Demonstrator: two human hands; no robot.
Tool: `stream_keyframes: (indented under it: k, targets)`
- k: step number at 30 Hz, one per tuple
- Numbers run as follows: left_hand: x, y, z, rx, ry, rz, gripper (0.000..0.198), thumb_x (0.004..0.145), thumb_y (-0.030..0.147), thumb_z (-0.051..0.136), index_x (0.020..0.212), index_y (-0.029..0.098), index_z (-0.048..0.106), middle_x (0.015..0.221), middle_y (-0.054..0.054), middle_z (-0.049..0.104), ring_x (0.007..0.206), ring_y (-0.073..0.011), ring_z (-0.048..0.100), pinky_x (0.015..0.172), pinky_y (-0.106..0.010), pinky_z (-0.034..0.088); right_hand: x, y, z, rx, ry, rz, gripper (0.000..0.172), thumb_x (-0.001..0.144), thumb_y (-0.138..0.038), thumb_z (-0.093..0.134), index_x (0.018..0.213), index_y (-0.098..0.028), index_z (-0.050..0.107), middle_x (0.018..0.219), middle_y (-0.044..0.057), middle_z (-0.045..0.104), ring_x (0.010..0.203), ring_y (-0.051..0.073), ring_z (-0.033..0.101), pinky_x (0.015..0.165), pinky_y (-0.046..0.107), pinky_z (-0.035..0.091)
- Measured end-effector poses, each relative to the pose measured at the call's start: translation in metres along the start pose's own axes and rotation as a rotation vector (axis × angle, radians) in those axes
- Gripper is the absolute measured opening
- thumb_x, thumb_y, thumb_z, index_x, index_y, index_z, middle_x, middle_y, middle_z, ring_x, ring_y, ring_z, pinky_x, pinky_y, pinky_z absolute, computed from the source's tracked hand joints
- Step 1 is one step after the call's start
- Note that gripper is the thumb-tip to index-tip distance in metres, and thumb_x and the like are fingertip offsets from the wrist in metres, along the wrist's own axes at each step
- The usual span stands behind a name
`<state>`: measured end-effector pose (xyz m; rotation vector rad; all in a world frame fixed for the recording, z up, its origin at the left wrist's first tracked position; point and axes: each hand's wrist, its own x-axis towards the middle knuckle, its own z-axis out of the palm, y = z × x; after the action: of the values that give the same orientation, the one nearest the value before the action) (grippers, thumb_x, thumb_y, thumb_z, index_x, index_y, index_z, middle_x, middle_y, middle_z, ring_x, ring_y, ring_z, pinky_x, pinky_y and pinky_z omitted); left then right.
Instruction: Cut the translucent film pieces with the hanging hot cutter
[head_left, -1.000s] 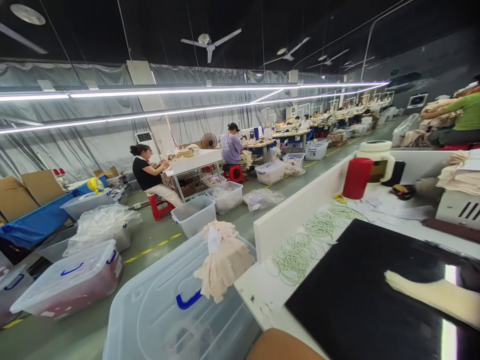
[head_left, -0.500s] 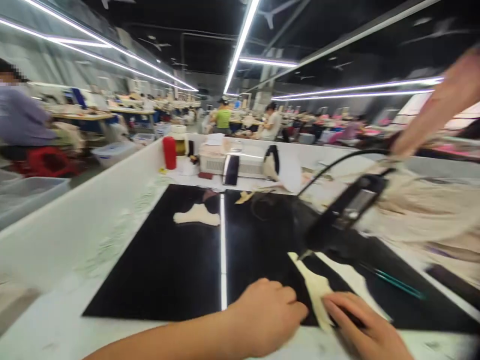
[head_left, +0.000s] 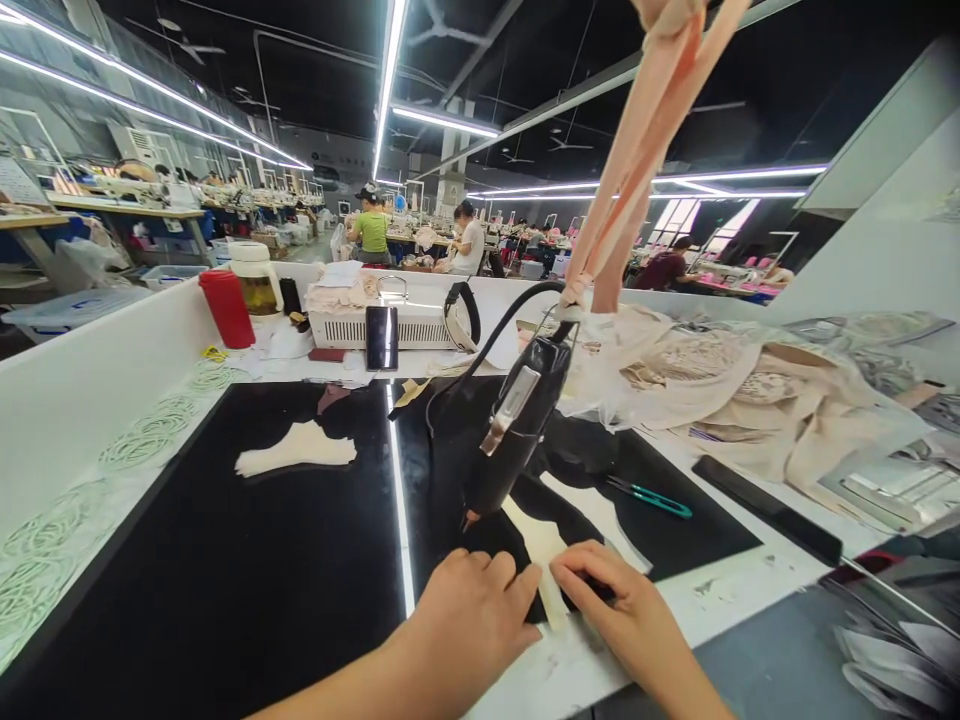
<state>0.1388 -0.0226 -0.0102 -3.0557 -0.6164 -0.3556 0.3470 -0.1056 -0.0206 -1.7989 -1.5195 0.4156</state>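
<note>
A cream fabric piece (head_left: 541,540) lies on the glossy black board (head_left: 300,560) between my two hands. My right hand (head_left: 626,605) pinches its right edge between thumb and fingers. Curled at the left of the same piece is my left hand (head_left: 472,610), its fingers bent down on the board; whatever it holds, if anything, is hidden. A black handheld tool (head_left: 517,430) hangs from peach cloth strips (head_left: 630,150), its tip just above the piece's upper end. Another pale piece (head_left: 596,510) rests to the right, near teal thread snips (head_left: 652,498). A cream stack (head_left: 296,448) sits at the upper left.
A red cup (head_left: 226,308), a jar (head_left: 255,280) and a phone (head_left: 382,338) stand behind the board. Beige fabric (head_left: 712,370) is heaped at the right. Light green rings (head_left: 146,435) line the left side. Several people sit in the background.
The view has swung to the right and steadied. The hanging tool now points down over the fabric piece instead of leaning farther right. Both hands remain beside that piece.
</note>
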Motion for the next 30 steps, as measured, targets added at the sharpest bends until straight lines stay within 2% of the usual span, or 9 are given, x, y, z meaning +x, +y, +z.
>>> stream_keyframes:
  k: [7, 14, 18, 20, 21, 23, 26, 28, 30]
  targets:
    - [0.0, 0.003, 0.0, 0.028, 0.004, 0.006, 0.031, 0.104, 0.046, 0.056, 0.124, 0.022, 0.059, 0.087, -0.001, 0.066, 0.072, -0.0225, 0.067, 0.061, -0.034, 0.044, -0.001, -0.006, 0.001, 0.068, 0.026, 0.058, 0.026, 0.094, -0.043, 0.062, 0.077, -0.028, 0.073, 0.085, 0.002, 0.073, 0.082, 0.023, 0.067, 0.074, 0.03, 0.052]
    - [-0.001, -0.002, 0.001, 0.026, 0.077, 0.058, 0.03, 0.104, 0.043, 0.057, 0.123, 0.02, 0.061, 0.083, 0.0, 0.065, 0.068, -0.0198, 0.063, 0.058, -0.033, 0.039, 0.005, -0.013, -0.009, 0.184, 0.129, 0.147, 0.03, 0.086, -0.052, 0.069, 0.073, -0.026, 0.073, 0.081, 0.003, 0.073, 0.07, 0.021, 0.063, 0.062, 0.028, 0.051]
    - [-0.001, -0.002, 0.005, 0.021, 0.155, 0.068, 0.03, 0.103, 0.042, 0.059, 0.124, 0.021, 0.062, 0.08, 0.001, 0.063, 0.066, -0.0192, 0.062, 0.056, -0.034, 0.037, 0.023, -0.017, -0.016, 0.331, 0.165, 0.231, 0.036, 0.086, -0.059, 0.069, 0.084, -0.023, 0.073, 0.058, 0.0, 0.066, 0.047, 0.016, 0.055, 0.046, 0.025, 0.045]
    - [-0.001, -0.003, 0.007, 0.005, 0.161, 0.065, 0.029, 0.103, 0.041, 0.059, 0.124, 0.022, 0.062, 0.08, 0.002, 0.062, 0.065, -0.0186, 0.061, 0.056, -0.034, 0.036, 0.037, -0.018, -0.019, 0.426, 0.187, 0.258, 0.04, 0.087, -0.062, 0.067, 0.088, -0.021, 0.069, 0.057, 0.0, 0.068, 0.04, 0.014, 0.053, 0.042, 0.025, 0.043]
    - [-0.001, -0.004, 0.008, -0.001, 0.155, 0.063, 0.029, 0.103, 0.04, 0.058, 0.125, 0.022, 0.062, 0.08, 0.002, 0.063, 0.064, -0.0183, 0.06, 0.055, -0.034, 0.036, 0.045, -0.018, -0.02, 0.474, 0.212, 0.26, 0.042, 0.086, -0.063, 0.068, 0.089, -0.021, 0.067, 0.063, 0.002, 0.072, 0.043, 0.015, 0.058, 0.044, 0.025, 0.047]
    - [0.0, -0.005, 0.008, -0.006, 0.137, 0.06, 0.03, 0.103, 0.041, 0.058, 0.126, 0.023, 0.061, 0.082, 0.001, 0.063, 0.064, -0.0184, 0.06, 0.055, -0.034, 0.036, 0.061, -0.019, -0.023, 0.557, 0.285, 0.24, 0.043, 0.084, -0.064, 0.07, 0.09, -0.022, 0.064, 0.083, 0.007, 0.078, 0.063, 0.022, 0.073, 0.054, 0.029, 0.057]
    - [0.001, -0.006, 0.004, -0.029, 0.093, 0.054, 0.033, 0.103, 0.043, 0.057, 0.129, 0.023, 0.061, 0.085, 0.0, 0.065, 0.066, -0.019, 0.062, 0.057, -0.034, 0.039, 0.078, -0.022, -0.03, 0.633, 0.423, 0.158, 0.04, 0.086, -0.062, 0.069, 0.094, -0.024, 0.062, 0.104, 0.008, 0.078, 0.097, 0.026, 0.076, 0.079, 0.034, 0.062]
    - [0.001, -0.006, 0.001, -0.075, 0.055, 0.037, 0.036, 0.103, 0.045, 0.058, 0.13, 0.023, 0.061, 0.089, 0.0, 0.068, 0.069, -0.0196, 0.064, 0.06, -0.033, 0.042, 0.079, -0.027, -0.036, 0.645, 0.5, 0.089, 0.035, 0.091, -0.059, 0.066, 0.098, -0.026, 0.062, 0.106, 0.006, 0.076, 0.101, 0.023, 0.073, 0.092, 0.035, 0.058]
    - [0.001, -0.007, -0.004, -0.143, 0.01, 0.014, 0.038, 0.101, 0.047, 0.06, 0.131, 0.025, 0.062, 0.092, -0.001, 0.069, 0.072, -0.0204, 0.066, 0.064, -0.032, 0.046, 0.071, -0.034, -0.041, 0.635, 0.52, 0.03, 0.032, 0.096, -0.058, 0.062, 0.097, -0.027, 0.064, 0.1, 0.004, 0.074, 0.092, 0.02, 0.07, 0.093, 0.033, 0.056]
